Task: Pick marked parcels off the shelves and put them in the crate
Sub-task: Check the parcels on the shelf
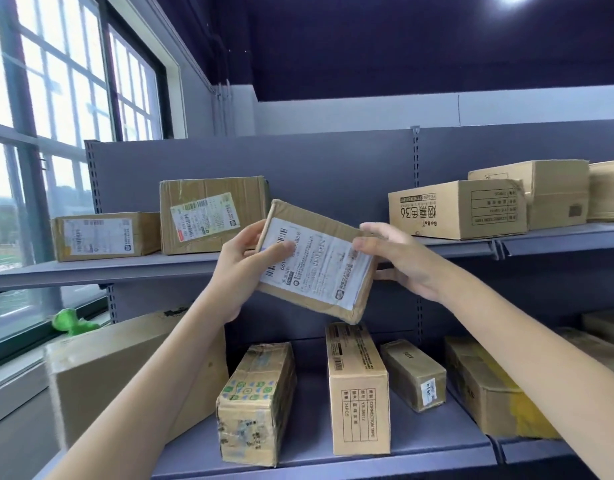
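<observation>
Bright daylight came through the window (pixel 56 133) left of the hands; wide-angle bending and blur softened the edges.

From my seat at the remote feed, I see a tall paned window (pixel 66 161) far left of both hands, daylight pouring through it, with a dark frame and a grey sill (pixel 18 386) below. Behind the hands stands grey metal shelving (pixel 298 168) with a plain back panel and slotted uprights (pixel 416 157). Its upper shelf board (pixel 108 268) runs level with the hands; the lower board (pixel 333 459) lies beneath them. Above, a pale wall band (pixel 367 112) meets a dark purple ceiling (pixel 402 43), where a bright lamp (pixel 513 0) glares at top right.
</observation>
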`<state>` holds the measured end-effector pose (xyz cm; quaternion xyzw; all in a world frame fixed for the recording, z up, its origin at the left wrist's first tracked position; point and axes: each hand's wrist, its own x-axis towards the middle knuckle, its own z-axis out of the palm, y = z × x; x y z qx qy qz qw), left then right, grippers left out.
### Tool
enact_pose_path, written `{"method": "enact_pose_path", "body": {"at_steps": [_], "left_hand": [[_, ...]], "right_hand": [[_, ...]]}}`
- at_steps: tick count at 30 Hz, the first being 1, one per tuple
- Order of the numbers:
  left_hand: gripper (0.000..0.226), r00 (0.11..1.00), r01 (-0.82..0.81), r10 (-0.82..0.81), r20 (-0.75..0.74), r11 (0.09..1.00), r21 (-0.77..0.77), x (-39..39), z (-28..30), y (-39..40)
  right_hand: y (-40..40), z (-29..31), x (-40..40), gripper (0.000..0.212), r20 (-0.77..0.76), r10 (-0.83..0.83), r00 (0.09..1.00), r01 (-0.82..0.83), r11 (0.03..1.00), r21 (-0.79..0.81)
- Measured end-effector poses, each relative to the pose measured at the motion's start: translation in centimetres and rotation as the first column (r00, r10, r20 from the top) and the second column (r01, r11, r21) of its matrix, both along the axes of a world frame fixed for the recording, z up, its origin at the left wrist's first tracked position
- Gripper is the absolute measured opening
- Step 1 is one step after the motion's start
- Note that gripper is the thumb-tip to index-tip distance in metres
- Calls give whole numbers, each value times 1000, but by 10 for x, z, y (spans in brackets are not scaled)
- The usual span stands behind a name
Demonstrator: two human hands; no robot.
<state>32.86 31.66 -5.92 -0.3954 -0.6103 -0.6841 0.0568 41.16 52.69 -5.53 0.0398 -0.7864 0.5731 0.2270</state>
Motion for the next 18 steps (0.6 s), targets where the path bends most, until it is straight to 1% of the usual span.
{"method": "enact_pose_path", "body": {"at_steps": [3,4,5,7,8,11,13,14,16,18], "left_hand": [[40,1000,-11,12,15,998,-57,-1,2,-6],[39,1000,-11,12,8,996,-87,-1,2,-8],[39,1000,-9,8,-8,993,-120,-1,2,-10],[36,1000,-1,-4,-29,987,-158,1,2,-12],[35,1000,-4,-1,-31,987,-162,2,2,-13],[34,999,-44,41,-24,991,-129,0,0,-13],[32,996,-87,86,-24,994,-59,-1,-3,-12],[35,994,-111,111,-14,994,-13,-2,-4,-11],[49,993,-119,117,28,992,53,-8,-7,-8],[75,994,-74,70,88,996,50,-10,-12,-5]], "right_hand": [[3,-1,3,97,127,47,991,-63,990,123],[5,-1,4,96,176,65,982,-95,981,168],[5,-3,5,89,216,81,973,-127,970,206],[1,-6,9,67,243,115,963,-175,954,245],[0,-9,9,59,231,128,964,-183,954,236],[-3,-18,7,46,155,138,978,-165,971,176],[-6,-22,6,39,106,139,985,-151,982,114],[-6,-24,5,36,74,136,988,-141,988,62],[-8,-28,3,34,-2,133,991,-133,989,-59],[-11,-33,1,33,-63,116,991,-124,980,-156]]}}
